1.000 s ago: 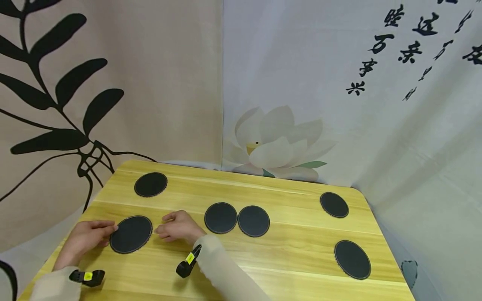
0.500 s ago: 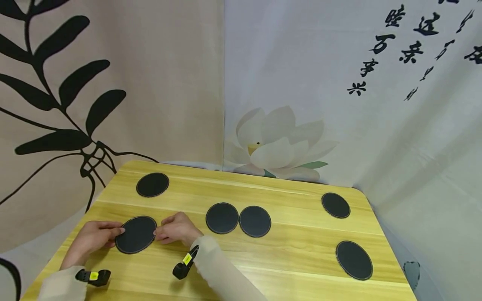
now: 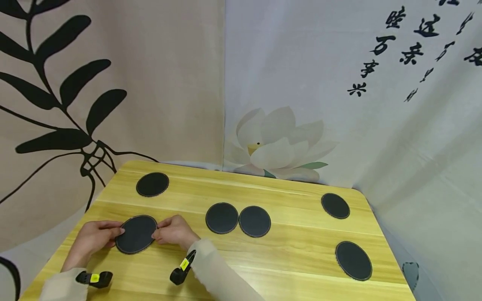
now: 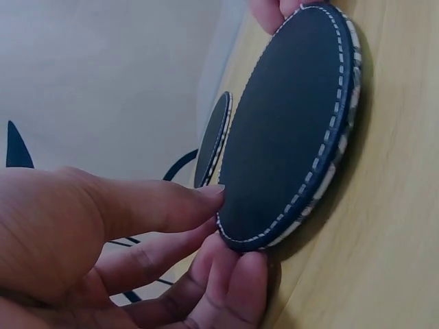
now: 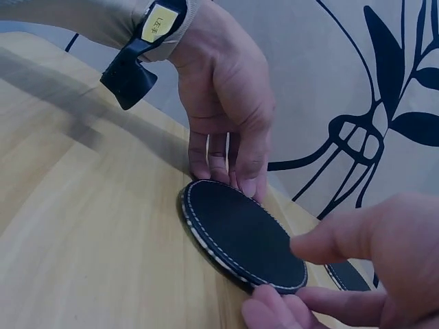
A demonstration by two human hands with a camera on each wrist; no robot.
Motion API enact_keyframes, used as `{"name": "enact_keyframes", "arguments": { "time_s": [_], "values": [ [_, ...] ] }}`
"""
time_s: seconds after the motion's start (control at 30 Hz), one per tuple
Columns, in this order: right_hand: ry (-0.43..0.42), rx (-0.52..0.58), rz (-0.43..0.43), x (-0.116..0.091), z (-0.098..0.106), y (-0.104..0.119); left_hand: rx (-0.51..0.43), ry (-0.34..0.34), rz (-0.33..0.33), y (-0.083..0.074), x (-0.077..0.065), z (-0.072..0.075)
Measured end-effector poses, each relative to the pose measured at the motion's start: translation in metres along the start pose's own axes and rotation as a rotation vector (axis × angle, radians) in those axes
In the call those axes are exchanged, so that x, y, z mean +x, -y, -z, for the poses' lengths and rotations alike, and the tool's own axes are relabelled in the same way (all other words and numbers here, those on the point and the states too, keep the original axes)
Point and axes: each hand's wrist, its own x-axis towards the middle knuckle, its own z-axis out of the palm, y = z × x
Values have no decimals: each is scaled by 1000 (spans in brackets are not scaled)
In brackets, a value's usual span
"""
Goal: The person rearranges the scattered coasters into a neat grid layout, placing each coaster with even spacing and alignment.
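A round black coaster (image 3: pixel 136 235) with white stitching along its edge lies between both hands at the left of the table. My left hand (image 3: pixel 92 239) pinches its left edge, thumb on top and fingertips under the rim. At the opposite edge, my right hand (image 3: pixel 175 231) grips it between thumb and fingers. Seen from the left wrist, the coaster (image 4: pixel 288 123) shows a pale patterned side band and is tilted in that view. The right wrist view has the right thumb (image 5: pixel 322 236) over the rim and fingertips at its lower edge.
Two black coasters (image 3: pixel 222 218) sit side by side mid-table. Another coaster (image 3: pixel 152 184) lies at the back left, and two more rest at the right, one coaster (image 3: pixel 335 205) behind the other (image 3: pixel 353 260). A printed curtain (image 3: pixel 286 83) hangs behind the wooden table (image 3: pixel 293 267).
The right hand has come in to the coaster's right edge and taken hold of it. The left hand and the coaster appear slightly farther right than a second ago.
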Motion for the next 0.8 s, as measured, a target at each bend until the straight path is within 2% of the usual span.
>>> {"name": "enact_keyframes", "arguments": {
  "time_s": [0.27,0.53,0.8],
  "values": [
    [-102,-100,24,-6,1,2,-45,-8,-29,-3,-4,-5],
    [-168,29,78,-4,2,0,-91,-24,-49,-9,-10,-12],
    [-195,21,125,0,21,-11,-114,-13,-118,-16,-13,-28]
  ]
}}
